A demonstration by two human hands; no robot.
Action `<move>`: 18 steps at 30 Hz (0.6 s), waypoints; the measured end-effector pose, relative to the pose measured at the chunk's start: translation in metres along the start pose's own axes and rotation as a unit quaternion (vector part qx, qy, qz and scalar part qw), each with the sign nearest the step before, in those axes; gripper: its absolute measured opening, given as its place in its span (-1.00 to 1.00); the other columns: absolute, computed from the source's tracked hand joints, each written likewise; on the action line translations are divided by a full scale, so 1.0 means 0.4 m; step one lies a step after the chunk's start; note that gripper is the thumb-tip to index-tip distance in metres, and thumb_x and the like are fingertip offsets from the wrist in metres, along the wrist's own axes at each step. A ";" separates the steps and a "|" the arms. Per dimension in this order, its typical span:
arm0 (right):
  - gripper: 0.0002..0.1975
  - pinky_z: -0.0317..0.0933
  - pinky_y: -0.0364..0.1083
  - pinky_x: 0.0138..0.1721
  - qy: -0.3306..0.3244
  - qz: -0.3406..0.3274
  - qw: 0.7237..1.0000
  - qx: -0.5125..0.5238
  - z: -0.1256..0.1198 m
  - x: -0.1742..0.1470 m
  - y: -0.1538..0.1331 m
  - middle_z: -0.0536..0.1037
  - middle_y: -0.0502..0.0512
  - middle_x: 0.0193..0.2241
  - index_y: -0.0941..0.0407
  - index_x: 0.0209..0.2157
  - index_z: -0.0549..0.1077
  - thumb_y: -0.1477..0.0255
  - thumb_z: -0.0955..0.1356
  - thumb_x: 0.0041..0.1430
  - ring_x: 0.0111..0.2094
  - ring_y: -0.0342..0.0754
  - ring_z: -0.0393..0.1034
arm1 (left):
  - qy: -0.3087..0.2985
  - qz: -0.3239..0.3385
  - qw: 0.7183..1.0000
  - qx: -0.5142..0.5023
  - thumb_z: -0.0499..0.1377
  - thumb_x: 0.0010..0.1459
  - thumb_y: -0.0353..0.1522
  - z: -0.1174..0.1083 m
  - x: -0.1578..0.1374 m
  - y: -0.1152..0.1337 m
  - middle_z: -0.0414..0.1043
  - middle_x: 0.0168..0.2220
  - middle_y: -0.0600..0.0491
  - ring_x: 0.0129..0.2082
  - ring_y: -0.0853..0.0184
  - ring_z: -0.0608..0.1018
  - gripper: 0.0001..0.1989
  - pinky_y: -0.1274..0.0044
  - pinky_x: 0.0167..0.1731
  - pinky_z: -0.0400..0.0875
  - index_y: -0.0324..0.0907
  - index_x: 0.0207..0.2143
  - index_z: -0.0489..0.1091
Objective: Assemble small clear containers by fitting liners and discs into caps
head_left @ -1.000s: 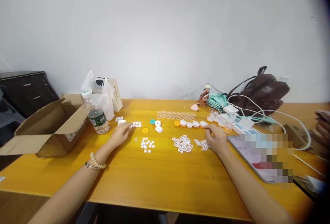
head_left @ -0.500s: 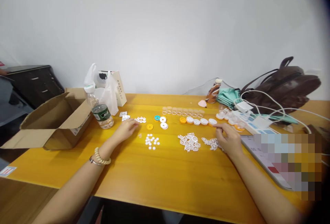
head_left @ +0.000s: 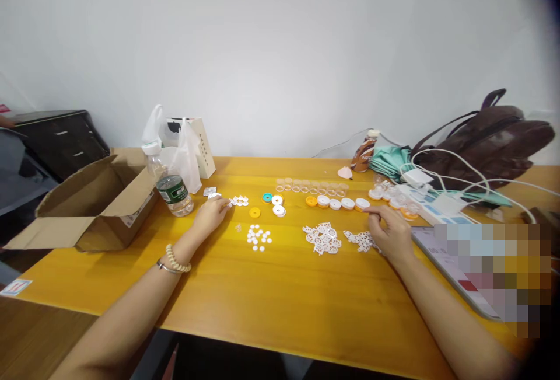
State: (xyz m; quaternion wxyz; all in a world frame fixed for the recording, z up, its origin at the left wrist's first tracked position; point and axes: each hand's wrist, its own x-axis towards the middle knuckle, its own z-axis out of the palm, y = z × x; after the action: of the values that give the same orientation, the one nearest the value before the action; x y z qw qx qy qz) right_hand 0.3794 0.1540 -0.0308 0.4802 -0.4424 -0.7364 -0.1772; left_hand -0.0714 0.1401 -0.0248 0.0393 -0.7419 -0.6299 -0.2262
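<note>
My left hand (head_left: 212, 215) rests low over the table, its fingertips pressed together on a small white part at the near left edge of a cluster of small white parts (head_left: 240, 201). On the right, my right hand (head_left: 391, 231) has its index finger stretched out to the last round cap (head_left: 362, 204) in a row of white and orange caps; its other fingers are loosely bent. Under that hand lies a small heap of white openwork pieces (head_left: 359, 240), partly hidden. A larger heap of the same pieces (head_left: 322, 238) sits to its left. White discs (head_left: 259, 237) are scattered between the hands.
Behind stands a row of clear cups (head_left: 311, 187). Yellow (head_left: 254, 212), blue (head_left: 267, 198) and white rings lie mid-table. At left are a cardboard box (head_left: 94, 216) and a water bottle (head_left: 174, 194); at right, a power strip (head_left: 431, 208), cables, a tablet (head_left: 441, 263) and a brown bag (head_left: 485, 143).
My left hand has drawn back slightly to the left, fingertips now closer together. My right hand stays at the end of the cap row. The whole view has shifted slightly.
</note>
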 end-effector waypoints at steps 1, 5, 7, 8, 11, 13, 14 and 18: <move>-0.82 0.15 -0.08 -0.37 0.000 -0.001 1.000 0.001 0.000 0.000 0.000 0.45 0.02 -0.55 0.11 -0.41 0.41 0.55 0.20 0.04 -0.50 -0.07 0.34 | -0.001 -0.001 1.000 0.001 0.03 0.14 -0.34 -0.001 0.000 0.004 0.43 -0.30 -0.05 -0.26 0.22 0.48 -0.81 0.43 -0.20 0.33 -0.17 -0.33 0.43; -0.82 0.16 -0.09 -0.36 -0.001 0.002 1.000 0.005 0.000 0.001 -0.003 0.48 0.04 -0.53 0.12 -0.42 0.41 0.56 0.20 0.05 -0.48 -0.07 0.36 | -0.003 -0.001 1.000 0.005 0.02 0.13 -0.36 -0.002 0.002 0.015 0.42 -0.31 -0.06 -0.28 0.22 0.47 -0.83 0.43 -0.22 0.33 -0.18 -0.35 0.39; -0.82 0.17 -0.09 -0.36 -0.003 0.004 1.000 0.006 -0.001 0.002 -0.005 0.49 0.07 -0.52 0.13 -0.42 0.42 0.56 0.20 0.04 -0.49 -0.07 0.36 | -0.004 0.002 1.000 0.006 0.01 0.13 -0.38 0.000 0.003 0.019 0.40 -0.30 -0.05 -0.27 0.22 0.46 -0.85 0.43 -0.22 0.33 -0.18 -0.36 0.37; -0.81 0.17 -0.10 -0.36 -0.003 0.005 1.000 0.006 -0.001 0.002 -0.006 0.49 0.08 -0.52 0.14 -0.42 0.42 0.56 0.20 0.04 -0.49 -0.07 0.36 | -0.005 0.004 1.000 0.007 0.01 0.13 -0.39 0.001 0.004 0.021 0.40 -0.30 -0.05 -0.26 0.22 0.45 -0.86 0.43 -0.22 0.33 -0.18 -0.37 0.36; -0.81 0.17 -0.10 -0.36 0.003 0.008 1.000 0.004 -0.004 0.005 -0.010 0.49 0.09 -0.54 0.15 -0.43 0.43 0.56 0.20 0.04 -0.49 -0.07 0.36 | -0.007 0.009 1.000 0.005 0.00 0.12 -0.41 0.004 0.004 0.024 0.37 -0.31 -0.05 -0.26 0.22 0.44 -0.88 0.43 -0.24 0.33 -0.17 -0.38 0.33; -0.81 0.16 -0.10 -0.36 0.009 0.012 1.000 0.003 -0.006 0.007 -0.014 0.48 0.08 -0.56 0.15 -0.44 0.43 0.57 0.20 0.04 -0.50 -0.07 0.35 | -0.009 0.012 1.000 0.003 -0.01 0.12 -0.43 0.005 0.004 0.024 0.36 -0.33 -0.04 -0.27 0.23 0.44 -0.89 0.43 -0.26 0.33 -0.17 -0.37 0.31; -0.81 0.16 -0.10 -0.36 0.012 0.013 1.000 0.003 -0.006 0.007 -0.017 0.48 0.08 -0.56 0.15 -0.44 0.44 0.57 0.20 0.04 -0.50 -0.07 0.35 | -0.010 0.013 1.000 0.002 -0.02 0.12 -0.43 0.005 0.004 0.024 0.36 -0.34 -0.03 -0.29 0.23 0.43 -0.89 0.43 -0.27 0.33 -0.17 -0.37 0.30; -0.81 0.17 -0.09 -0.34 0.021 0.016 1.000 0.006 -0.011 0.004 -0.024 0.49 0.09 -0.55 0.14 -0.44 0.44 0.56 0.21 0.04 -0.49 -0.06 0.36 | -0.011 0.016 1.000 -0.008 -0.02 0.12 -0.44 0.002 0.001 0.026 0.36 -0.35 -0.03 -0.32 0.24 0.43 -0.89 0.43 -0.29 0.33 -0.18 -0.36 0.29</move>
State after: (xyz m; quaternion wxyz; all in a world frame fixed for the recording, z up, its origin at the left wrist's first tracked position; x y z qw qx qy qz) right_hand 0.3735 0.1466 -0.0257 0.5009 -0.4472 -0.7203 -0.1740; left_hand -0.0612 0.1387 -0.0231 0.0302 -0.7546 -0.6165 -0.2224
